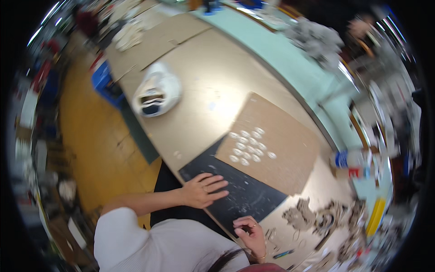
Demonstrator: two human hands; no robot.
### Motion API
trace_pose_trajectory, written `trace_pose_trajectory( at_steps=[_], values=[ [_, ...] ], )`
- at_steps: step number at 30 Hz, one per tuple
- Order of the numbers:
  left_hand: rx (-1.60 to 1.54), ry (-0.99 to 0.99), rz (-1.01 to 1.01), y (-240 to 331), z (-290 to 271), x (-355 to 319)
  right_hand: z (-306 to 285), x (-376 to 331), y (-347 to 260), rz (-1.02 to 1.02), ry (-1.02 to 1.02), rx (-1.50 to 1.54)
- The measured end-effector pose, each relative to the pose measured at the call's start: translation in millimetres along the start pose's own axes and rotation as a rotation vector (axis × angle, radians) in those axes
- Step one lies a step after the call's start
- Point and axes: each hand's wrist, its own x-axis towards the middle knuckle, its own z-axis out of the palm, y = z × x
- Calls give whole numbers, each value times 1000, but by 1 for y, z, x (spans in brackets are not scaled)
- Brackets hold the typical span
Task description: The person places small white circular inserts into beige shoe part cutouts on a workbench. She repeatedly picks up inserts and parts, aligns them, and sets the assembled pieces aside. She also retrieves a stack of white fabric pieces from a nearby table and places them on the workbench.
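Head view: white discs lie clustered on a brown board, right of the frame's centre.
Left grip: spread flat, palm down on the black mat at lower centre, nothing visible in it.
Right grip: fingers curled by the mat's lower edge; cannot tell whether they hold anything.
Progress: discs seem already set out, one apart at right; whether any remain is unclear.
Hard to see: disc faces blurred; scraps at lower right smeared; board hides part of the mat.
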Motion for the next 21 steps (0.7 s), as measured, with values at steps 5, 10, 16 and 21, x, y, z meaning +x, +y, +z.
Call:
trace_pose_trajectory(
  at_steps=[5,10,16,21],
  values=[
    [-285,162,-34,-1,7,-7,55,63,-59,-128,-247,-529],
    [-605,113,-253,-63,-68,-52,119,107,-132,129,-317,-225],
    [-108,108,-1292,-112,-232,-264,295,214,-211,106,-831,-700],
    [94,491,-1857,-6,-261,-442,423,262,-238,-263,-1183,-968]
  ],
)
